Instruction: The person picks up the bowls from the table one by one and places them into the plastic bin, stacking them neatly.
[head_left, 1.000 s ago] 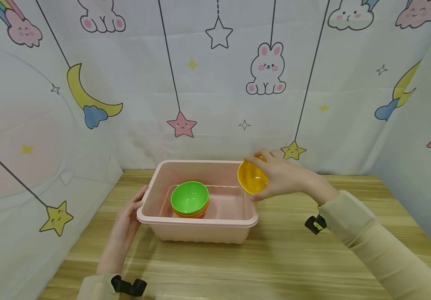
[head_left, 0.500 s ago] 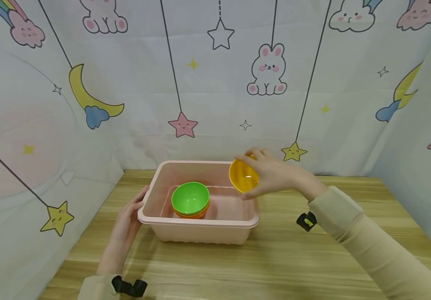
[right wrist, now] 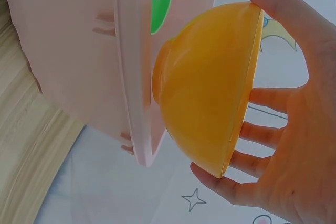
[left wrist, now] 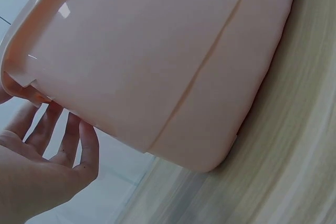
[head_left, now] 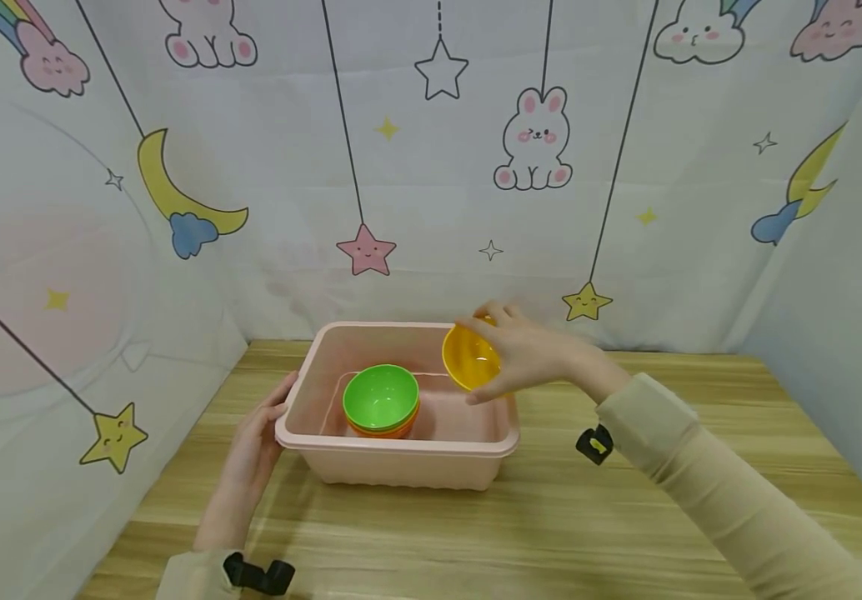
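Observation:
My right hand (head_left: 532, 354) holds a yellow bowl (head_left: 468, 357) by its rim, fingers at one side and thumb at the other. The bowl is tilted, its hollow facing left in the head view, above the right part of a pink plastic bin (head_left: 397, 467). Its rounded outside and foot show in the right wrist view, close to the bin's rim (right wrist: 134, 77). My left hand (head_left: 254, 437) grips the bin's left rim, fingertips against the wall under the lip (left wrist: 89, 124). Inside the bin, at left of centre, a green bowl (head_left: 380, 398) tops a nested stack with an orange bowl (head_left: 401, 428) beneath.
The bin stands on a wood-grain table (head_left: 588, 517). Behind it and at both sides hangs a white cloth (head_left: 431, 192) printed with rabbits, stars and moons. Each wrist carries a black strap (head_left: 258, 573).
My right hand has moved left with the yellow bowl, from the bin's right edge to farther in over it. The left hand, the bin and the stacked bowls stay put.

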`<state>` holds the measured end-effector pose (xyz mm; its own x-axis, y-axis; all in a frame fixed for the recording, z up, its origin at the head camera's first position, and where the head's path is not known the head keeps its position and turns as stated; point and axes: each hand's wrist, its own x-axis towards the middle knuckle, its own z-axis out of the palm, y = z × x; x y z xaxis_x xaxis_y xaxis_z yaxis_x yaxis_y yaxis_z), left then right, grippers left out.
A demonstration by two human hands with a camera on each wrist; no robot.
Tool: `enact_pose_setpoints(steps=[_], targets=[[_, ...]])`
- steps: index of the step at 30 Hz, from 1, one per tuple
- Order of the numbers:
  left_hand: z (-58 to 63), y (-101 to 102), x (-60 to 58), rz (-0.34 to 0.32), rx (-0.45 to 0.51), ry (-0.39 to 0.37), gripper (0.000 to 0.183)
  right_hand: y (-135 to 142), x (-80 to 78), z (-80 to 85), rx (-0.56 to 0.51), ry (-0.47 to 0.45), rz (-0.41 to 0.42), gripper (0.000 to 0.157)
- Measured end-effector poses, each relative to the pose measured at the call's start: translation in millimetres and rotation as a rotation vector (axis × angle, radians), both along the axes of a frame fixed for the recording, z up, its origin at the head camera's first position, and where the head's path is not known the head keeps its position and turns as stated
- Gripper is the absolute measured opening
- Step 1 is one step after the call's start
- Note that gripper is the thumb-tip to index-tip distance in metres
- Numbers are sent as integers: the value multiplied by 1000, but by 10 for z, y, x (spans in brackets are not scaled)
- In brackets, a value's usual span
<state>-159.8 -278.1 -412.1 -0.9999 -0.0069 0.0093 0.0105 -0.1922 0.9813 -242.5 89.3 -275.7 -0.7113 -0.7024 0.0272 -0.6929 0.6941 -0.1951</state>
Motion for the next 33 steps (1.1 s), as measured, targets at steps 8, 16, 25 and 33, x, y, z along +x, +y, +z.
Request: enact_pose_setpoints(steps=[8, 16, 25, 33], targets=[[-35, -30, -73, -8, 28, 26, 52, -146, -52, -53, 0, -3, 7, 101], [-52, -54, -143, -14, 17, 26, 52, -287, -114, -83, -5, -18, 20, 101], [-31, -65, -210, -12, 20, 17, 52, -430, -191, -87, 0, -35, 20, 102], [-41, -107, -250, -18, 22, 21, 52, -552, -256, -96, -16, -43, 21, 103]])
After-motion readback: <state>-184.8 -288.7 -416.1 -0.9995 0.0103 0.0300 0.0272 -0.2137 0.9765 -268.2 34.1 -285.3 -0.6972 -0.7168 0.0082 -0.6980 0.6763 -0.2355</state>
